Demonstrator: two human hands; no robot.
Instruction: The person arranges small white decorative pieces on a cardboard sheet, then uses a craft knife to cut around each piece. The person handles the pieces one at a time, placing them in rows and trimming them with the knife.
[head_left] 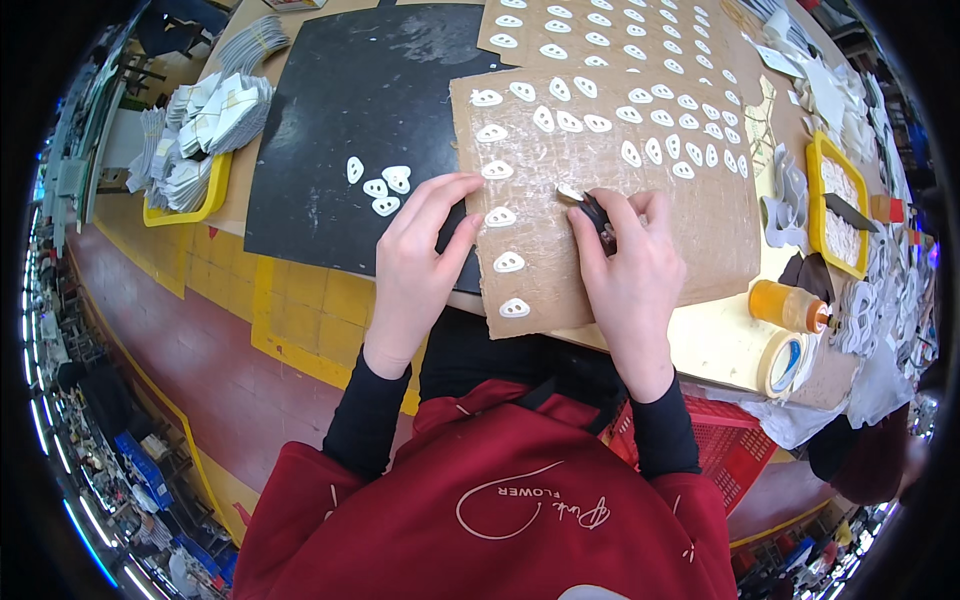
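A brown cardboard sheet [545, 270] lies in front of me, overlapping a black board [330, 110]. Small white pieces with holes sit on it, including a white piece [499, 217] in the column along its left edge. My left hand [425, 255] is at that edge, thumb and index finger apart, with nothing visible between them. Over the middle of the sheet, my right hand [632, 265] pinches a small dark object [595, 211]; its kind is partly hidden by the fingers. A pale piece [569, 192] shows at its tip. Several loose white pieces [375, 188] lie on the black board.
Another cardboard sheet [515, 48] with white pieces lies farther back. Bundled white pieces fill a yellow tray [215, 190] at far left. To the right are an amber bottle [785, 305], a tape roll [781, 362] and a yellow tray [818, 240] with a knife [848, 212] across it.
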